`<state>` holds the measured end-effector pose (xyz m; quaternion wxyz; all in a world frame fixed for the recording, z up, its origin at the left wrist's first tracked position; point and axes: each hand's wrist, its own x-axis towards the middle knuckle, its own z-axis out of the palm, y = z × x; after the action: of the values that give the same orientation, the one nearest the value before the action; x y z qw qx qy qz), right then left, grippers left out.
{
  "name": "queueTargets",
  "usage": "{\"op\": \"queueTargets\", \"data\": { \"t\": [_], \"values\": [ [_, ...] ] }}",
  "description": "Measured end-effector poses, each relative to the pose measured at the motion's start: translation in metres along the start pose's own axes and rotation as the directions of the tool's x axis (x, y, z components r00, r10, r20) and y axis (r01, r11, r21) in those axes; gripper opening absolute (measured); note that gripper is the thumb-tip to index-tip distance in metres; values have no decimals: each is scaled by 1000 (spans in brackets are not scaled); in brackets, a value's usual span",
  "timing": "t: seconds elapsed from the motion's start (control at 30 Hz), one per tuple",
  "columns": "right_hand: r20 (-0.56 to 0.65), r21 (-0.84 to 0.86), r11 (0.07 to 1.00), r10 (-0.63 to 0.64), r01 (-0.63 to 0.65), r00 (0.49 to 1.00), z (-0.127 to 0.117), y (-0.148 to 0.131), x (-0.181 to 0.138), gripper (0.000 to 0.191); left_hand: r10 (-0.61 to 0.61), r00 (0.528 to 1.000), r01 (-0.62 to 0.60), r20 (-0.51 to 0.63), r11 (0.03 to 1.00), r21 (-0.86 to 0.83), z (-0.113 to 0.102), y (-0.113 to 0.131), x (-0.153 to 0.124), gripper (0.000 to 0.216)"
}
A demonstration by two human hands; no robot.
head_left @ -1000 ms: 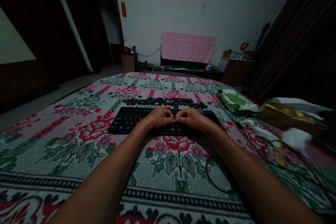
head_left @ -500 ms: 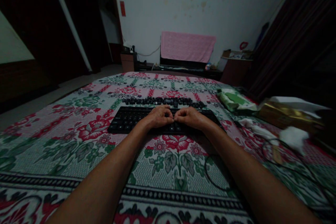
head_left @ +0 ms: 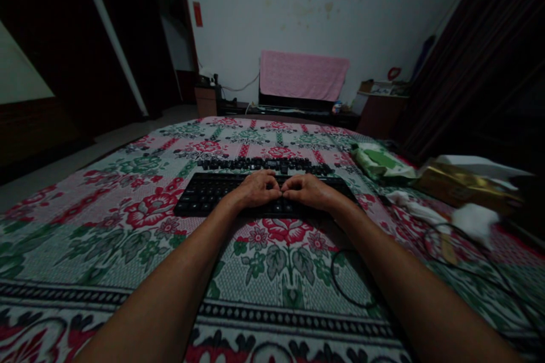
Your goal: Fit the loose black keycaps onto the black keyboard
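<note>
A black keyboard [head_left: 204,195] lies flat on the patterned bedspread, with bare, key-less patches hard to make out in the dim light. Over its middle, my left hand [head_left: 260,188] is closed in a pinch, thumb and index finger low against the keys. My right hand [head_left: 307,189] meets it from the other side, also pinched, the two sets of fingertips almost touching. Whatever lies between the fingertips is too small and dark to name. Just behind the keyboard runs a row of loose black keycaps [head_left: 238,165].
To the right lie a green-and-white wipes pack [head_left: 381,163], a golden box [head_left: 462,184], crumpled white tissue [head_left: 474,224] and a looped black cable [head_left: 426,238]. A pink cloth [head_left: 304,75] covers something by the far wall. Floral bedspread [head_left: 102,227] surrounds the keyboard.
Both hands keep the same pinched pose at the same spot on the keyboard. The view has shifted very slightly; nothing else has visibly moved.
</note>
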<state>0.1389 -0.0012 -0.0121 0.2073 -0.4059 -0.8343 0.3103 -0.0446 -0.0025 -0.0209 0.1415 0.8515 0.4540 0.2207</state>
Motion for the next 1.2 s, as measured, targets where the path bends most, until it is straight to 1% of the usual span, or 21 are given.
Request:
{"op": "queueTargets", "data": {
  "t": [0.17, 0.3, 0.43, 0.57, 0.63, 0.73, 0.83, 0.9, 0.97, 1.03, 1.13, 1.2],
  "values": [
    [-45, -31, 999, 41, -42, 998, 1, -4, 0, 18, -17, 1000, 18, -15, 1000, 15, 1, 0, 0, 19],
    [-9, -19, 1000, 13, -14, 1000, -1, -4, -1, 22, -18, 1000, 18, -23, 1000, -3, 1, 1, 1, 18],
    [-14, -51, 999, 4, -5, 1000, 0, -5, -1, 25, -49, 998, 47, -26, 997, -65, 3, 0, 4, 18],
    [-54, -95, 993, 70, -74, 996, 2, -6, 2, 26, -68, 997, 64, -26, 989, -130, 3, -1, 5, 17],
    [-65, -72, 989, 125, -130, 990, 3, -5, 3, 26, -46, 999, 41, -26, 985, -165, 2, -2, 4, 17],
    [-54, 14, 981, 192, -192, 980, 3, -6, 3, 26, 28, 999, -32, -24, 980, -197, -1, -1, 1, 21],
    [-39, 91, 973, 216, -212, 976, 1, -7, 1, 27, 107, 994, -111, -27, 974, -200, -4, 1, -1, 21],
    [-34, 101, 971, 219, -215, 975, 1, -8, 0, 28, 136, 990, -140, -33, 971, -193, -5, 2, -2, 21],
    [-43, 77, 976, 208, -204, 977, 0, -7, 0, 29, 142, 989, -148, -45, 973, -179, -5, 3, -2, 19],
    [-63, 57, 985, 168, -164, 984, 0, -5, 0, 29, 139, 988, -148, -66, 976, -160, -4, 2, -2, 18],
    [-96, 95, 995, 51, -42, 994, -1, -3, -1, 25, 143, 987, -153, -79, 978, -140, -4, 1, -2, 17],
    [-84, 120, 992, -38, 48, 996, -1, -3, -3, 26, 145, 988, -153, -59, 977, -147, -5, 2, -2, 16]
  ]
}}
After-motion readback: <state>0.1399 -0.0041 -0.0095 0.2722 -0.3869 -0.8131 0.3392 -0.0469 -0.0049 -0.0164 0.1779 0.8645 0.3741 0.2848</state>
